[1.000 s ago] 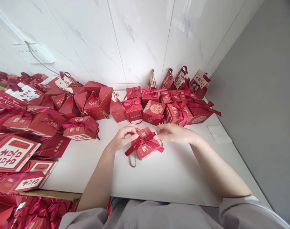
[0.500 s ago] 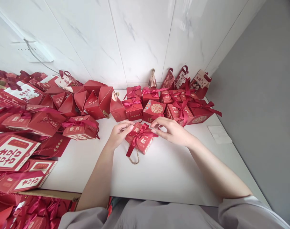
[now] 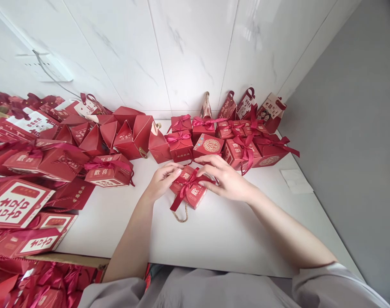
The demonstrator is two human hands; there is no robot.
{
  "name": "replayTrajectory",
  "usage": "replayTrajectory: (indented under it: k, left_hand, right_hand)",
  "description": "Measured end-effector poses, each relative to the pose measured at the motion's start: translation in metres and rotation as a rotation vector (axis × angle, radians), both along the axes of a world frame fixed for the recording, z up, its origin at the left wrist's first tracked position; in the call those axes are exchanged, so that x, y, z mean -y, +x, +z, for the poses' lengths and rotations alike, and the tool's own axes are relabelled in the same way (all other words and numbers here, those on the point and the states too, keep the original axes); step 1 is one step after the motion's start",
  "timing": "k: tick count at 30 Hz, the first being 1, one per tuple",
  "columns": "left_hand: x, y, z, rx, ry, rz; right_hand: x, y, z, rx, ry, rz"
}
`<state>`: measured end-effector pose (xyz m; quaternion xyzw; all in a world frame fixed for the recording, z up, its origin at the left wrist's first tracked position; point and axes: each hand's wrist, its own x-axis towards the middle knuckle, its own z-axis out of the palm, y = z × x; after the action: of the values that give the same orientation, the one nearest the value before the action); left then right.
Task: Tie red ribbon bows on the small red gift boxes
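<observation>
A small red gift box (image 3: 195, 199) with gold and white lettering lies on the white table in front of me. A dark red satin ribbon (image 3: 182, 197) is tied in a bow on its top, one tail hanging toward me. A twisted cord handle (image 3: 181, 220) sticks out at the near side. My left hand (image 3: 164, 179) grips the box's left edge, thumb on the upper face. From the right, my right hand (image 3: 223, 177) reaches over the box, its curled fingers and thumb at the bow's right side and partly hiding it.
Behind the box stand several ribboned red boxes (image 3: 181, 147) and small bags (image 3: 272, 113) along the marble-patterned wall. Many more red boxes (image 3: 15, 203) crowd the left side. A carton (image 3: 66, 258) of ribboned boxes is at lower left. A white paper piece (image 3: 296, 181) lies at right.
My right hand has moved left, and its fingers now reach farther over the bow. My left hand stays on the box's left edge.
</observation>
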<state>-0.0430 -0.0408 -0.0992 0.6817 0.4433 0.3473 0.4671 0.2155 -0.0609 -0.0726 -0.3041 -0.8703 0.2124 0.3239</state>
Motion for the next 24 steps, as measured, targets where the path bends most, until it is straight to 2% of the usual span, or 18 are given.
replayTrajectory:
  k: [3,10,24]
  left_hand:
    - [0.003,0.002,0.004,-0.017,0.027,-0.05]
    - [0.006,0.009,0.003,0.004,0.025,-0.133]
    - [0.006,0.012,0.001,-0.038,0.061,-0.1]
  right_hand:
    - [0.003,-0.009,-0.005,0.039,0.044,0.035]
    - [0.005,-0.016,-0.011,0.09,0.006,0.081]
    - [0.0,-0.015,-0.019,0.0,-0.056,0.129]
